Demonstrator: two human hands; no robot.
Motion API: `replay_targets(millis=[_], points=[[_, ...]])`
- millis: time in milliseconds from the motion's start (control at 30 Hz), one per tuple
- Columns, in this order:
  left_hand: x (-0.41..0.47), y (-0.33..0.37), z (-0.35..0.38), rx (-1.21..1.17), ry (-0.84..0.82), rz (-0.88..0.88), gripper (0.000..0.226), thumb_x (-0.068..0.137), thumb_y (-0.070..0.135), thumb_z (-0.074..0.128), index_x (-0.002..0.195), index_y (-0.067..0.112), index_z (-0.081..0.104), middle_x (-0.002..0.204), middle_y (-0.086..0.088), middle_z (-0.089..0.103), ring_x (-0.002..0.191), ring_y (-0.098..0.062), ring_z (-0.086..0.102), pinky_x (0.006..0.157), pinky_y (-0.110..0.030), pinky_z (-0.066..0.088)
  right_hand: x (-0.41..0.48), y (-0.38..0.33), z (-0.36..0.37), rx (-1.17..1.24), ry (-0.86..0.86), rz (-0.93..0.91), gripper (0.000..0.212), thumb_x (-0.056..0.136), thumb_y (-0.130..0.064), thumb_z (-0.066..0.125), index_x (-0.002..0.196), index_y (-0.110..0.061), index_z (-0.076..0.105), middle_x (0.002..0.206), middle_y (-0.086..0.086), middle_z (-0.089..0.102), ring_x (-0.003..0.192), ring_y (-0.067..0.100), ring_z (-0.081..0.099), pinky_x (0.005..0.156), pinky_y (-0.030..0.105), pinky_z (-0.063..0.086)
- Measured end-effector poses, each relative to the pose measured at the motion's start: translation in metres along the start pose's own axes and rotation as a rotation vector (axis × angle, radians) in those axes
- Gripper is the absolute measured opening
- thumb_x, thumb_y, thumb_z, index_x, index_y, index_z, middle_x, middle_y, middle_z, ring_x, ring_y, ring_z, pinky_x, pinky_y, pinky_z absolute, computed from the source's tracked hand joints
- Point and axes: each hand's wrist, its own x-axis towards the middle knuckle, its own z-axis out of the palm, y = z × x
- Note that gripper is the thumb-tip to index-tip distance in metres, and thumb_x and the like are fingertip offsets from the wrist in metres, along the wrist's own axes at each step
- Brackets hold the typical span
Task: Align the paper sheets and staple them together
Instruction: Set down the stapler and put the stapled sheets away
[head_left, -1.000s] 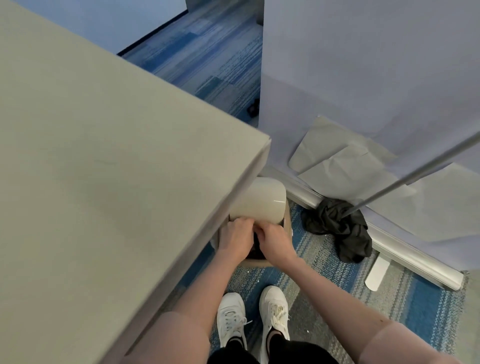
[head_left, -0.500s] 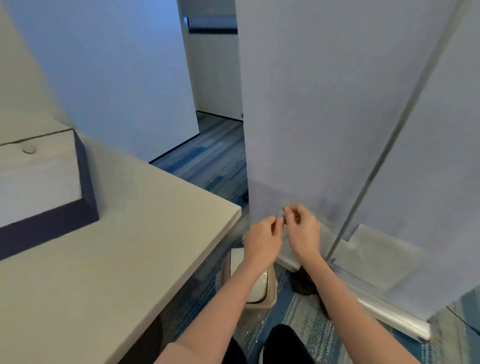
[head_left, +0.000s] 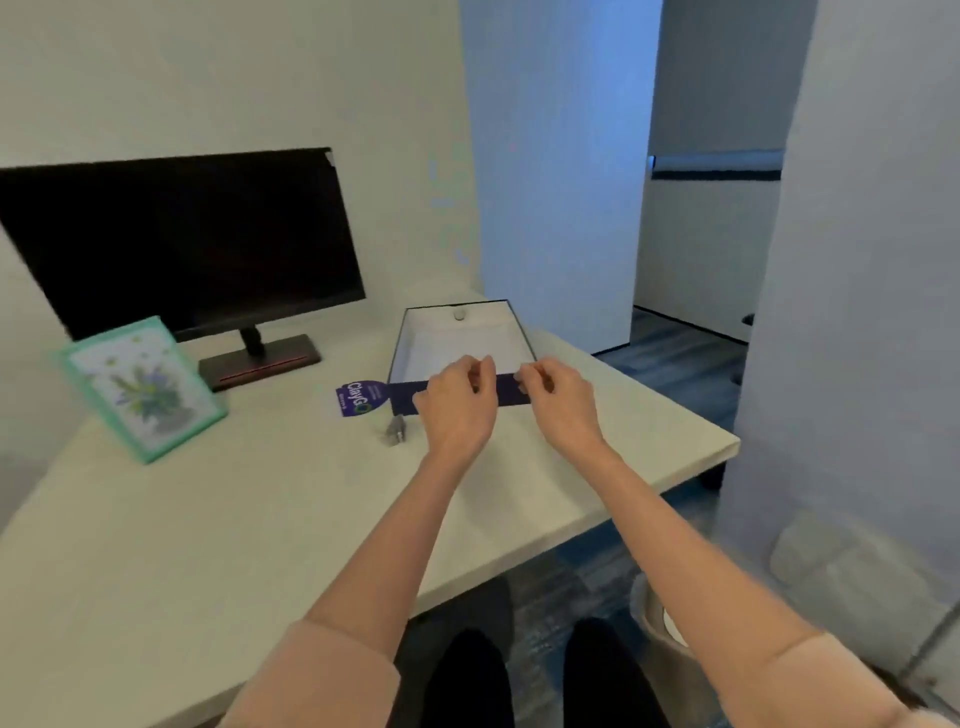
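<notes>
My left hand (head_left: 457, 402) and my right hand (head_left: 558, 397) hover side by side, a small gap apart, over the white desk (head_left: 260, 519). They are just in front of the near wall of an open dark blue box (head_left: 511, 392). The fingers of both are curled with the tips drawn toward the thumbs. Motion blur hides whether anything small sits between them. The box has a white inside (head_left: 457, 345); whether that is paper sheets I cannot tell. A small round thing (head_left: 460, 314) lies at its far end. No stapler is visible.
A small grey metal item (head_left: 396, 431) and a purple tag (head_left: 358, 399) lie left of the box. A dark monitor (head_left: 182, 239) and a green-framed picture (head_left: 140, 387) stand at the back left. A beige bin (head_left: 657, 621) sits on the floor by the desk's right edge.
My hands came up from the bin on the floor, met in the air while pinching something small, then moved left over the desk to the box. My view turned from the floor to the desk.
</notes>
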Motion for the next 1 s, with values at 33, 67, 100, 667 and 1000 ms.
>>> replay_targets(millis=[33, 67, 100, 667, 1000], points=[[0.003, -0.022, -0.017, 0.031, 0.024, -0.024, 0.037, 0.096, 0.039, 0.037, 0.088, 0.015, 0.064, 0.082, 0.000, 0.069, 0.081, -0.023, 0.060, 0.087, -0.038, 0.038, -0.004, -0.009, 0.025, 0.005, -0.068, -0.021, 0.027, 0.097, -0.025, 0.048, 0.093, -0.006, 0.067, 0.093, 0.004, 0.071, 0.088, 0.020, 0.063, 0.080, 0.033, 0.048], [0.005, -0.043, -0.032, 0.065, 0.039, -0.048, 0.037, 0.096, 0.039, 0.036, 0.089, 0.016, 0.064, 0.083, 0.000, 0.069, 0.083, -0.023, 0.061, 0.087, -0.038, 0.039, -0.008, -0.016, 0.048, 0.004, -0.133, -0.041, 0.026, 0.096, -0.024, 0.049, 0.095, -0.006, 0.068, 0.095, 0.003, 0.071, 0.089, 0.017, 0.063, 0.079, 0.030, 0.047], [0.006, -0.064, -0.046, 0.102, 0.047, -0.072, 0.036, 0.096, 0.039, 0.037, 0.090, 0.017, 0.065, 0.085, 0.000, 0.070, 0.085, -0.023, 0.062, 0.084, -0.037, 0.038, -0.011, -0.021, 0.071, 0.000, -0.189, -0.052, 0.025, 0.096, -0.024, 0.050, 0.096, -0.007, 0.068, 0.096, 0.002, 0.071, 0.089, 0.016, 0.063, 0.078, 0.028, 0.046], [-0.021, -0.288, -0.194, 0.294, 0.142, -0.498, 0.024, 0.096, 0.030, 0.043, 0.102, 0.021, 0.064, 0.106, -0.001, 0.066, 0.105, -0.027, 0.055, 0.086, -0.039, 0.032, -0.038, -0.021, 0.246, -0.217, -0.666, -0.249, 0.030, 0.098, -0.016, 0.044, 0.123, -0.015, 0.060, 0.125, 0.001, 0.061, 0.116, 0.020, 0.055, 0.099, 0.030, 0.042], [-0.015, -0.302, -0.193, 0.075, 0.235, -0.538, 0.016, 0.091, 0.030, 0.048, 0.091, 0.025, 0.064, 0.091, 0.006, 0.067, 0.096, -0.022, 0.059, 0.096, -0.043, 0.041, -0.028, -0.030, 0.293, -0.420, -0.712, -0.422, 0.029, 0.095, -0.032, 0.050, 0.121, -0.026, 0.064, 0.115, -0.002, 0.051, 0.111, 0.021, 0.045, 0.099, 0.034, 0.036]])
